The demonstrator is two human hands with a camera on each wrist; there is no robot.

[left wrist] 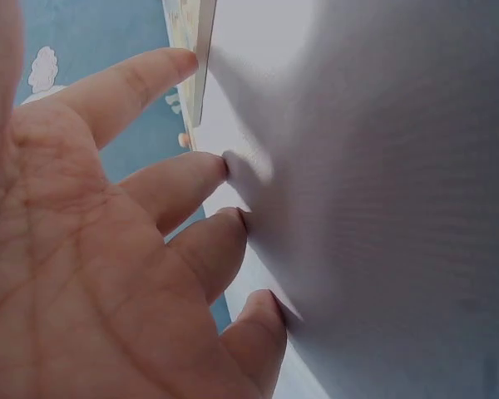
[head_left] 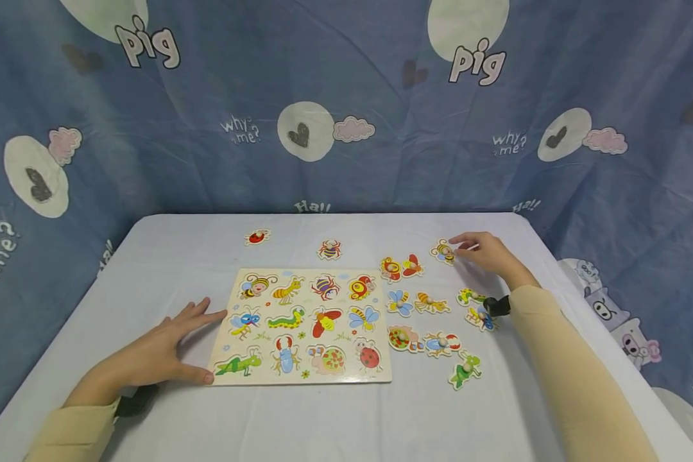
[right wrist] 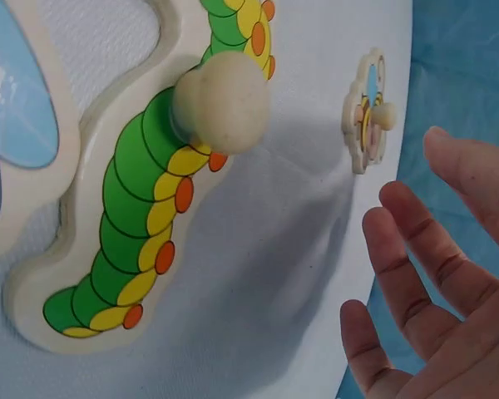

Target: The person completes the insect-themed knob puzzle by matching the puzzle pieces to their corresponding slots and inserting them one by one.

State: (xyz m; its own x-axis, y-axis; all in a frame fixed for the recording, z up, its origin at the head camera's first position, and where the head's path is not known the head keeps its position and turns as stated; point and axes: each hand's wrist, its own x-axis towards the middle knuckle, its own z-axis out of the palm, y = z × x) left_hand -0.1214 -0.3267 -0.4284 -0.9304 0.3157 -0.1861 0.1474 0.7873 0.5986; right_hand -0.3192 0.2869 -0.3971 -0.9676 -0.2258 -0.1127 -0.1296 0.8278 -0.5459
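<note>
The wooden insect puzzle board [head_left: 264, 338] lies flat, printed with bugs in rows. At its left edge is my left hand [head_left: 156, 353], fingers spread, thumb by the near corner. In the left wrist view the index fingertip touches the edge of the board [left wrist: 204, 62], and the other fingertips rest on the cloth. My right hand [head_left: 487, 255] reaches to the back right beside a bee piece [head_left: 443, 252]. Seen from the right wrist, its fingers [right wrist: 416, 291] are apart and hold nothing, close to the small knob of the bee piece [right wrist: 368, 116].
Several knobbed pieces lie right of the board, among them a caterpillar [right wrist: 141, 216], an ant [head_left: 432, 303], a stag beetle [head_left: 442, 344] and a grasshopper [head_left: 464, 370]. Behind the board lie a ladybug piece [head_left: 257, 237] and a spider piece [head_left: 329, 249]. A blue curtain [head_left: 346, 77] hangs behind the table.
</note>
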